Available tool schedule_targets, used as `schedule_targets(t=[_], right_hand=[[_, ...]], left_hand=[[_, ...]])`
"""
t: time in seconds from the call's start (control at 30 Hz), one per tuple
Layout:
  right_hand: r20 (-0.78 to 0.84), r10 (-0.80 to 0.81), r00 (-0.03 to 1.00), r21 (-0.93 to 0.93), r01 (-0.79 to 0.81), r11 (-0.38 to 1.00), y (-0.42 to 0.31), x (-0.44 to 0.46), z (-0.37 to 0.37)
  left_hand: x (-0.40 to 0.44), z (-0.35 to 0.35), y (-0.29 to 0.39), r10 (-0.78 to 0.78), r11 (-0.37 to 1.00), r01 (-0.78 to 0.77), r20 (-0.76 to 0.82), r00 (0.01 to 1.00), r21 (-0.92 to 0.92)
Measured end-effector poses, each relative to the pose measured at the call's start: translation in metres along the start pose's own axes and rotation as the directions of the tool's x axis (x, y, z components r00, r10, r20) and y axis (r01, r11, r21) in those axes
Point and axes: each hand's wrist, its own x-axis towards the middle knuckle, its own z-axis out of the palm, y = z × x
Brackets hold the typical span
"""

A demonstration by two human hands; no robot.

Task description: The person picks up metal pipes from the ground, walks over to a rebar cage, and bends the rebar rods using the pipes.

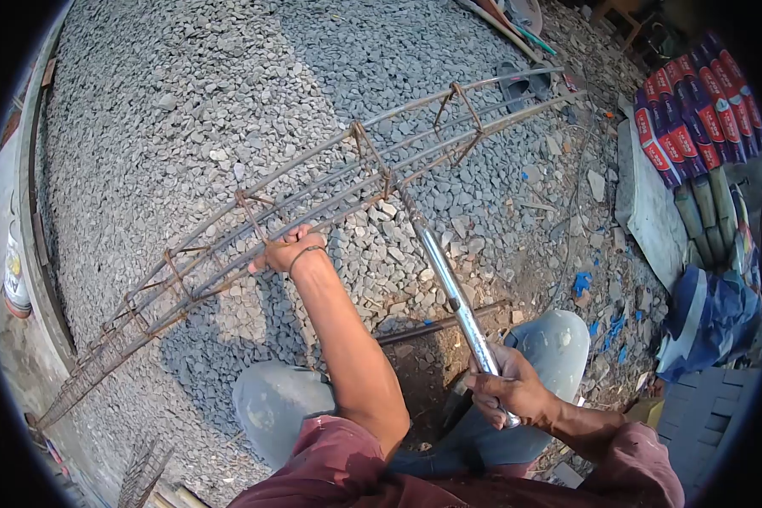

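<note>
A long cage of steel rebar [292, 201] with square stirrups stretches diagonally over the gravel. My left hand [289, 249] is closed around its lower bars near a stirrup. In my right hand [514, 385] is a shiny, tubular rebar tie twister [453, 292], gripped near its bottom end. Its thin, spiral-looking upper shaft reaches a corner of a stirrup [387, 179] on the cage. Whether the tip hooks a wire there is too small to tell.
Grey gravel [186, 110] lies under and around the cage. A loose dark bar [440, 322] rests before my knees. Stacked red and purple bags [694, 114] stand at right, above a blue sheet [709, 317]. Slippers [516, 85] lie near the cage's far end.
</note>
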Motion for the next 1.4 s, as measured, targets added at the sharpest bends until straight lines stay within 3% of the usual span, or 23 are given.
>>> schedule_targets(t=[0.27, 0.53, 0.6, 0.7, 0.8, 0.93, 1.0, 1.1, 1.23, 1.4], right_hand=[[-0.049, 0.008, 0.999, 0.180, 0.001, 0.984, 0.002, 0.003, 0.046], [-0.130, -0.049, 0.990, 0.177, 0.072, 0.982, 0.035, 0.023, 0.109], [-0.121, -0.048, 0.992, 0.247, 0.076, 0.966, 0.028, 0.025, 0.109], [-0.164, -0.002, 0.987, 0.107, 0.019, 0.994, 0.012, 0.030, 0.076], [-0.071, -0.016, 0.997, 0.127, 0.024, 0.992, 0.007, 0.032, 0.056], [-0.035, 0.001, 0.999, 0.165, 0.005, 0.986, 0.005, 0.044, 0.034], [-0.050, 0.025, 0.998, 0.142, -0.018, 0.990, -0.007, 0.047, 0.032], [-0.112, 0.004, 0.994, -0.147, -0.021, 0.989, -0.022, 0.046, 0.030], [-0.060, 0.029, 0.998, 0.060, -0.025, 0.998, -0.015, 0.044, 0.020], [-0.070, 0.011, 0.997, -0.151, -0.021, 0.988, -0.005, 0.051, 0.014]], left_hand=[[0.001, 0.004, 0.006, -0.001, 1.000, 0.002, 0.108, 0.994, -0.012], [-0.009, 0.021, 0.023, 0.010, 1.000, -0.010, 0.031, 0.999, -0.020], [-0.004, 0.033, 0.024, 0.004, 1.000, -0.004, 0.043, 0.999, -0.012], [-0.004, 0.018, 0.024, -0.044, 0.998, 0.042, 0.053, 0.998, 0.036], [0.002, 0.024, 0.019, -0.022, 1.000, 0.022, 0.022, 1.000, 0.016], [0.013, 0.024, 0.015, 0.046, 0.999, -0.048, 0.042, 0.998, 0.025], [0.013, 0.024, 0.016, 0.005, 0.999, -0.007, 0.051, 0.999, 0.037], [0.019, 0.027, 0.016, -0.001, 0.999, -0.001, 0.028, 1.000, 0.037], [0.023, 0.026, 0.016, 0.005, 0.999, -0.007, 0.038, 0.999, 0.037], [0.032, 0.029, 0.016, 0.037, 0.999, -0.037, 0.010, 0.999, 0.008]])
